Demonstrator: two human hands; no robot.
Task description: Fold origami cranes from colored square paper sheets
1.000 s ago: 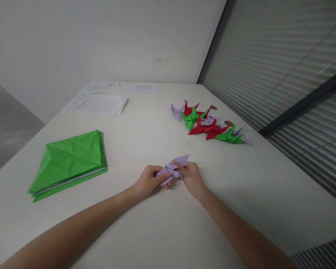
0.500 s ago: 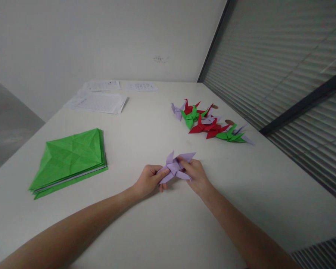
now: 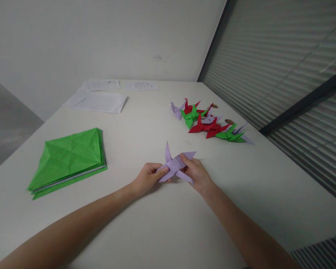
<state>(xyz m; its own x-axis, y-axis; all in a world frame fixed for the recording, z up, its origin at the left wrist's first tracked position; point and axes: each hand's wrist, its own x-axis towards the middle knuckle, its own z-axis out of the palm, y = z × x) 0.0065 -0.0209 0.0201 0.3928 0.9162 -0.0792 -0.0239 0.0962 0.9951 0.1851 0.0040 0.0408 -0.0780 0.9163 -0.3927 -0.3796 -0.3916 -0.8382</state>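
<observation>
A lilac paper crane (image 3: 175, 164) was pinched between the left hand (image 3: 148, 177) and the right hand (image 3: 197, 173), each closed on one side of it, just above the white table (image 3: 162, 228) near its middle. One pointed tip stood upright; the others were spread sideways. A stack of green paper (image 3: 70, 157) lay well to the left. A cluster of red, green and lilac cranes (image 3: 207, 121) lay farther back on the right, and printed sheets (image 3: 100, 101) lay at the far edge.

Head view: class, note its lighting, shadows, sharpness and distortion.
Head view: soft, even light; faint shadows beneath the left hand and right hand holding the lilac origami figure; no glare on the white table; wide-angle stretch at the edges; far printed sheets unreadable.
</observation>
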